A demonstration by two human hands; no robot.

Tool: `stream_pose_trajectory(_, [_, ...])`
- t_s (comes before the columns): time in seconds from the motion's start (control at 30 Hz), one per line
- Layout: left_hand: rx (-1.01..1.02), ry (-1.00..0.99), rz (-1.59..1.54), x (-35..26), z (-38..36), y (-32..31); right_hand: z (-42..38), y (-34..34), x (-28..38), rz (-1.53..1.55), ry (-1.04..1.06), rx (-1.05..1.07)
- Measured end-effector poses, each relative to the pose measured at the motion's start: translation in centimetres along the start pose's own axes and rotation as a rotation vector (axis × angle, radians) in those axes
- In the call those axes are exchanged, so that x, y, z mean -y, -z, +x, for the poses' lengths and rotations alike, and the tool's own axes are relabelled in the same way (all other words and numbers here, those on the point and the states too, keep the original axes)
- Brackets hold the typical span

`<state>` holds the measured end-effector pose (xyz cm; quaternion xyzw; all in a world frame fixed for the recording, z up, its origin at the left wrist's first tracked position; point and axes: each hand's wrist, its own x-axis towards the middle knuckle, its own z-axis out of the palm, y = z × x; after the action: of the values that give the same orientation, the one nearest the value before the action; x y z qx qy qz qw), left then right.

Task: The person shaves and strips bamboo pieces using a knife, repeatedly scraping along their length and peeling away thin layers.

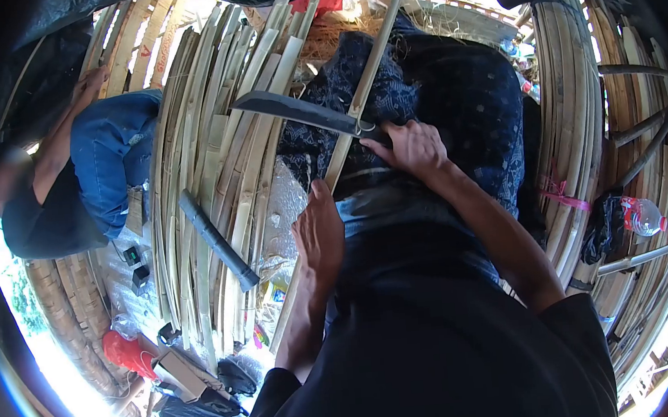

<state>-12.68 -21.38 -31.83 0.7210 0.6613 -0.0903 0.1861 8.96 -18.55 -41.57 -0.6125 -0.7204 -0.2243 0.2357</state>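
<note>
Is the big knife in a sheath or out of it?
Out. The knife shows its bare blade across the bamboo strip, handle in the right hand.

We see a dark, matt metal blade [287, 110] against a pale, smooth-faced bamboo strip [375, 56] (wood-like, slightly glossy), above patterned cloth [354, 62].

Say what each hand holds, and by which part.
The right hand holds a machete by its handle; the left hand holds a bamboo strip partway along its length.
</note>
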Motion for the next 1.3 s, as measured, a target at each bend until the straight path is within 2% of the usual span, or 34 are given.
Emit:
stream_pose_trajectory(0.03, [-0.009, 0.0, -0.007, 0.1, 0.4, 0.0, 0.5, 0.0, -0.3, -0.004, 0.008, -0.007])
stream_pose_trajectory(0.1, [-0.028, -0.096, -0.061, 0.4, 0.8, 0.0, 0.9, 0.4, -0.6, -0.02, 0.046, -0.173])
stream_pose_trajectory(0.27, [-0.028, -0.155, -0.157, 0.1, 2.3, 0.0, 1.1, -0.2, -1.2, 0.064, 0.034, -0.194])
stream_pose_trajectory(0.47, [-0.055, -0.126, -0.162, -0.8, 2.7, -0.3, 0.8, -1.1, -1.3, 0.15, 0.007, -0.18])
stream_pose_trajectory(0.53, [0.0, -0.092, -0.191, -1.0, 3.6, -0.8, 0.7, -0.8, -1.1, 0.175, -0.004, -0.186])
stream_pose_trajectory(0.6, [-0.03, -0.101, -0.207, -1.4, 5.0, -1.2, 0.2, 0.4, -0.7, 0.276, 0.023, 0.028])
stream_pose_trajectory(0.63, [-0.062, -0.112, -0.225, -1.7, 5.8, -1.3, 0.5, 0.4, -0.6, 0.27, 0.023, 0.028])
stream_pose_trajectory(0.7, [-0.022, -0.112, -0.256, -1.6, 6.9, -1.1, 0.7, 0.5, -0.4, 0.206, 0.016, -0.119])
stream_pose_trajectory(0.73, [-0.007, -0.125, -0.292, -1.5, 7.2, -1.0, 0.6, 0.7, -0.5, 0.202, 0.013, -0.114])
stream_pose_trajectory(0.8, [0.026, -0.162, -0.336, -0.9, 7.7, -0.6, 0.7, 0.8, -0.5, 0.239, -0.03, 0.055])
stream_pose_trajectory(0.83, [0.029, -0.16, -0.331, -0.8, 7.8, -0.5, 0.9, 0.6, -0.4, 0.243, -0.035, 0.056])
stream_pose_trajectory(0.9, [0.017, -0.203, -0.395, -0.4, 7.8, -0.5, 1.0, 0.3, -0.4, 0.105, 0.029, -0.168])
stream_pose_trajectory(0.93, [0.022, -0.2, -0.39, -0.2, 7.5, -0.7, 0.9, 0.1, -0.5, 0.109, 0.024, -0.164])
stream_pose_trajectory(1.03, [-0.005, -0.231, -0.494, -0.4, 6.3, -0.4, 1.1, 0.2, -0.5, 0.044, -0.005, -0.12])
stream_pose_trajectory(1.1, [-0.017, -0.151, -0.466, -0.8, 4.8, 0.1, 1.0, 0.7, -0.4, 0.173, -0.087, 0.161])
stream_pose_trajectory(1.13, [-0.011, -0.149, -0.465, -0.9, 4.1, 0.3, 0.8, 0.6, -0.3, 0.175, -0.089, 0.167])
stream_pose_trajectory(1.2, [-0.006, -0.103, -0.441, -0.9, 2.7, 0.6, 0.8, 0.2, -0.1, 0.014, -0.056, -0.04])
stream_pose_trajectory(1.23, [-0.008, -0.103, -0.438, -0.5, 2.1, 0.5, 0.8, 0.3, -0.1, 0.017, -0.058, -0.042])
stream_pose_trajectory(1.3, [-0.02, -0.107, -0.444, 0.1, 1.0, 0.3, 0.8, 0.5, -0.2, 0.211, -0.141, 0.324])
